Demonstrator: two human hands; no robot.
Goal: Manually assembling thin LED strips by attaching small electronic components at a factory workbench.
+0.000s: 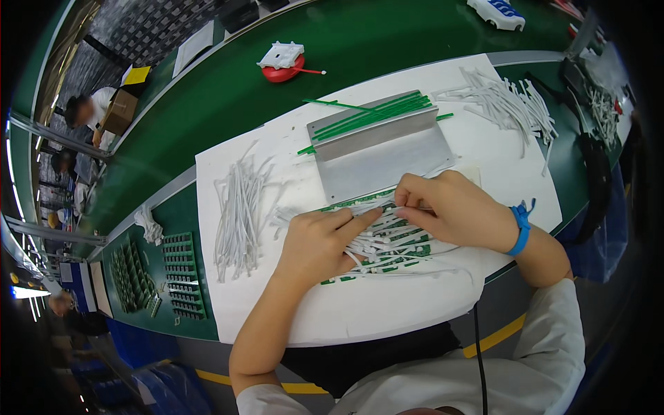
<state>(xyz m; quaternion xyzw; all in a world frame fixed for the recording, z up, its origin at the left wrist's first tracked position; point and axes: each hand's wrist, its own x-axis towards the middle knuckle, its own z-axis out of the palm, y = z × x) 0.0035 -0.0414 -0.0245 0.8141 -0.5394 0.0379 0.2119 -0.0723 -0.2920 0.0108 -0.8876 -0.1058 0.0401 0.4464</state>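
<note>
In front of me lies a row of small green circuit boards (392, 262) with many white wires (377, 243) across them. My left hand (315, 238) rests on the left part of this row, index finger stretched over the wires and thumb apart from it. My right hand (460, 211) is closed in a pinch at the row's upper edge, near the left fingertip, on what looks like the end of a white wire; the fingers partly hide it. Just beyond stands an angled metal fixture (387, 149) with several thin green strips (373, 116) lying on it.
White paper (304, 325) covers the work area. Loose white wires (238, 214) lie left, with another pile (508, 104) far right. Green board panels (184, 277) stand at the left. A red round object (282, 73) with a white part sits on the green belt (387, 41).
</note>
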